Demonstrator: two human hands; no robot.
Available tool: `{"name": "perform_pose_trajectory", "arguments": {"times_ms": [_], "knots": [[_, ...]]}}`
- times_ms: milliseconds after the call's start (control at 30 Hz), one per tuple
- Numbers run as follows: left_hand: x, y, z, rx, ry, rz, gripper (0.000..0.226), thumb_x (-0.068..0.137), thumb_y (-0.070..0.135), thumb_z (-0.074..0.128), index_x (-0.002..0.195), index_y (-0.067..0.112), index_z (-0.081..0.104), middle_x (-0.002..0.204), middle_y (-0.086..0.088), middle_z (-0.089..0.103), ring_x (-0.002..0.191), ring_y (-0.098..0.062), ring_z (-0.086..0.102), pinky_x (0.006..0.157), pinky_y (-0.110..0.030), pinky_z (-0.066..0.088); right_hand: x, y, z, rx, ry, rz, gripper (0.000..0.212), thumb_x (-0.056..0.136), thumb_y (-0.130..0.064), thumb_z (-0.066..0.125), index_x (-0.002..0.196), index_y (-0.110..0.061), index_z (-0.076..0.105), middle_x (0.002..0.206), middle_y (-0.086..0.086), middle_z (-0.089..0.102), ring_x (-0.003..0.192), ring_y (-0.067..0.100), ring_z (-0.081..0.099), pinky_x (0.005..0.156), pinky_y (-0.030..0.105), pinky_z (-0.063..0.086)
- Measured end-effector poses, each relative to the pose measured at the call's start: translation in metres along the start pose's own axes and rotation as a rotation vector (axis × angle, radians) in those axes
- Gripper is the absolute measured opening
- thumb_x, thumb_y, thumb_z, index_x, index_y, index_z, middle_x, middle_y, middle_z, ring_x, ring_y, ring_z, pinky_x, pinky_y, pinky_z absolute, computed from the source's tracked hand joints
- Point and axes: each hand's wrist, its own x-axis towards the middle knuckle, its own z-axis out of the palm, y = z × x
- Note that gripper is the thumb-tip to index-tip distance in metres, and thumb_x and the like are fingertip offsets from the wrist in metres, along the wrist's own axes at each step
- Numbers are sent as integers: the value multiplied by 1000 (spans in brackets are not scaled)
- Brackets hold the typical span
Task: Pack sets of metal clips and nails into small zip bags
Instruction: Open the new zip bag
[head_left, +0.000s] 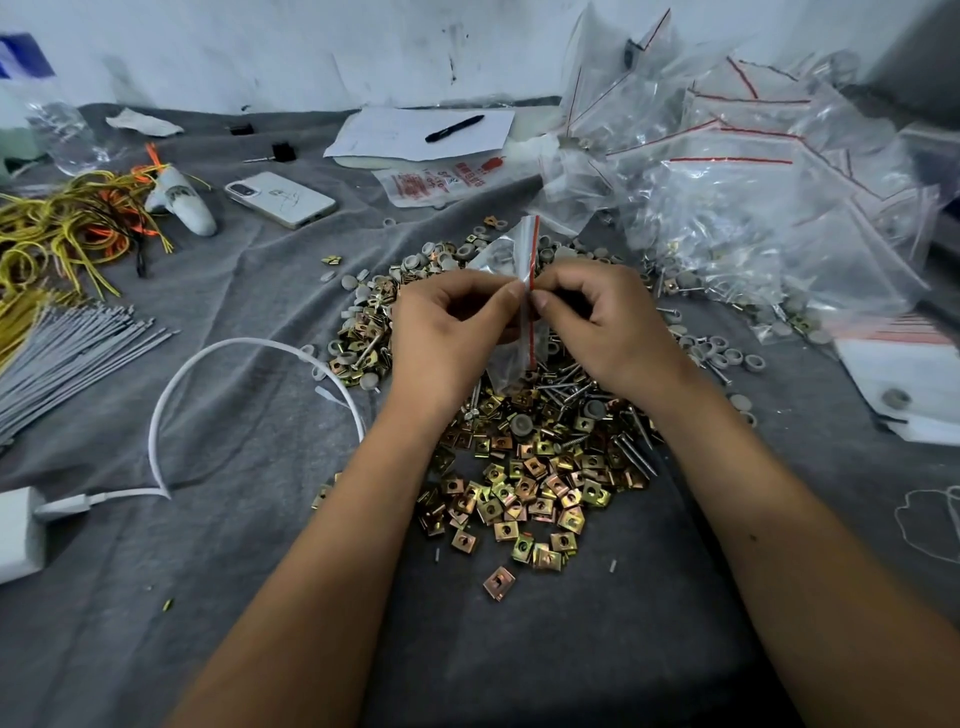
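Grey cloth covers the desk (234, 519), which backs onto a scuffed white wall; this is the single head view, looking down over two bare forearms.

At the centre, above a heap of hardware, the left hand (447, 332) and the right hand (608, 322) meet at a small clear zip bag (511, 260). The thumb and forefinger of each hand pinch the bag's mouth from opposite sides, right at its red seal stripe; the other fingers are curled in loosely. The stripe runs nearly upright in the picture, leaning slightly to the right at the top, so the bag's long axis stands roughly vertical and its mouth faces sideways between the two hands. Whether the bag holds parts already cannot be told; its lower part hangs behind the hands, touching the heap.

Beneath the hands lies a large pile of brass-coloured square metal clips (524, 493), with long nails (631, 452) scattered on its right side and grey round caps (363, 301) along its far edge. To the right rises a big mound of zip bags (753, 197) with red stripes; some near the bottom appear to contain parts.

Judging by that mound, many sets seem packed, yet the loose pile is still large, so much work remains.

Elsewhere: a phone (280, 197), a pen (454, 128) on paper, yellow and orange cords (78, 228), grey cable ties (67, 348), and a white charger cable (208, 358).
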Motion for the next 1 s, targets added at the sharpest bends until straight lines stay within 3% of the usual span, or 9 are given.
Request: {"name": "perform_pose_trajectory", "arguments": {"times_ms": [67,200,400,533,767,900,1000], "knots": [[-2,2,1,71,-33,41,10,90,6,77,100,5,80,90,-8,79,84,-24,78,82,-47,64,0,1,-1,3,1,-4,14,95,-7,65,89,-16,74,80,-6,66,77,13,65,71,35,53],[-6,5,4,219,-117,133,18,86,3,80,101,12,80,88,4,78,79,-9,76,73,-24,62,0,4,-4,12,6,5,13,94,-7,68,86,-14,76,83,-3,72,82,12,69,76,38,56],[-8,9,4,355,-138,198,23,92,3,69,110,12,80,91,6,77,84,-3,72,76,-18,57,0,2,-5,63,70,47,5,90,-15,77,89,-12,81,79,-6,75,75,6,71,68,32,59],[-8,11,4,333,-131,170,29,95,-3,60,109,12,81,83,15,72,77,6,66,70,-9,47,1,3,-3,87,55,61,10,92,-12,73,84,-9,79,76,1,74,72,19,71,65,39,58],[-9,11,6,380,-47,236,26,94,-1,64,108,11,81,91,8,76,86,0,71,76,-13,54,0,5,2,75,65,51,11,88,-13,69,79,-14,75,67,-8,67,62,1,59,58,20,44],[-10,9,9,379,74,288,17,90,9,73,106,10,78,93,5,76,83,-1,71,74,-12,55,0,5,2,124,78,66,12,91,-13,67,82,-11,75,69,-1,68,63,9,61,57,27,47],[-10,8,9,332,26,246,14,88,11,77,101,14,79,89,8,77,79,0,72,72,-16,57,1,6,1,139,65,70,14,95,-12,65,84,-9,74,73,1,68,68,11,62,61,28,48]]}}
